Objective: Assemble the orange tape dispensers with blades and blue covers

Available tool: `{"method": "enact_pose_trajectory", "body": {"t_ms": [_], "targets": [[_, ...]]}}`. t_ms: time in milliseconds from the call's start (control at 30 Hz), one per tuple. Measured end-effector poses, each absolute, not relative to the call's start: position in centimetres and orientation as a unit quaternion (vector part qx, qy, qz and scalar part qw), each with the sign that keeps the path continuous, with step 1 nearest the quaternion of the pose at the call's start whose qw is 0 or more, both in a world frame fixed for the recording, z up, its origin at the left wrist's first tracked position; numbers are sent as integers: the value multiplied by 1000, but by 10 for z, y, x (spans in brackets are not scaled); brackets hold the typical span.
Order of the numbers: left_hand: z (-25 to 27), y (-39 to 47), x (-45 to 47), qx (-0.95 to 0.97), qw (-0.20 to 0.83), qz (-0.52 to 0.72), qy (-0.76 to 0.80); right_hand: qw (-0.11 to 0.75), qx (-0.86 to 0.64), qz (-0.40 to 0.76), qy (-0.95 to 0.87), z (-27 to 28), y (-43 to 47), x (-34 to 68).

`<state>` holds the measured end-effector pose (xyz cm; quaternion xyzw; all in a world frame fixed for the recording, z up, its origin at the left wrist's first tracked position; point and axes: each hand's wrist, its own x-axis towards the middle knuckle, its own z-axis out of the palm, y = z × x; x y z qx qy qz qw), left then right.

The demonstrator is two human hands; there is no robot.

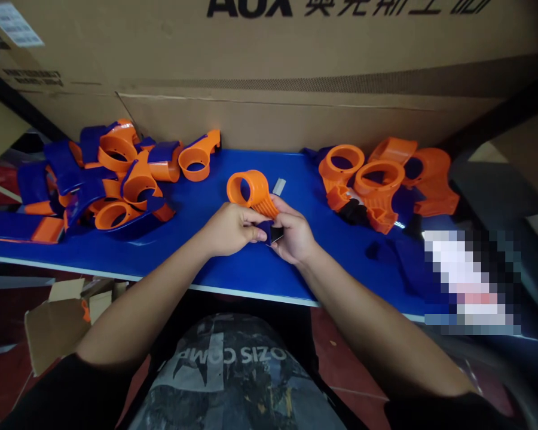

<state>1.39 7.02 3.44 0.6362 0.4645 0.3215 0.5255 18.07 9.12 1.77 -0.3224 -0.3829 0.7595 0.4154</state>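
An orange plastic tape dispenser is held between both hands above the blue tabletop, its round ring pointing away from me. My left hand is closed on its near end, thumb and fingers pinching a dark blue part there. From the other side, my right hand wraps round the same end, and a small black piece shows between its fingers. The fingers hide much of this near end. Just beyond the right fingertips lies a small grey strip.
Orange and blue tape dispensers are heaped on the left. Several orange dispenser bodies lie at the right beside dark blue parts. A large cardboard box stands along the back. Below the left edge of the table sits an open carton.
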Motion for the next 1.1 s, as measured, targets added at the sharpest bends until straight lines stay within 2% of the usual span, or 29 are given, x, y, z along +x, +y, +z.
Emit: {"method": "enact_pose_trajectory", "body": {"t_ms": [133,200,267,333,400,467,600,700,800,933,1100], "targets": [[38,64,7,603,549,354,458,407,-315,759,-399,25,90,180],[42,61,-4,590,530,387,470,432,-313,745,-400,29,93,182],[43,61,-15,578,460,444,508,478,-314,719,-394,34,99,188],[40,65,-23,572,347,479,568,520,-315,695,-383,37,107,196],[35,72,-23,602,227,441,626,557,-317,673,-367,40,113,203],[30,78,-14,651,127,354,660,579,-320,659,-358,42,116,205],[25,88,16,676,28,227,701,579,-320,656,-364,39,115,202],[24,97,27,664,71,189,720,575,-325,652,-372,35,115,200],[24,100,22,673,149,216,692,562,-342,651,-378,31,116,199],[26,85,7,627,209,341,669,538,-349,668,-377,29,116,201],[28,56,-8,567,222,507,611,501,-325,711,-372,32,112,202]]}}
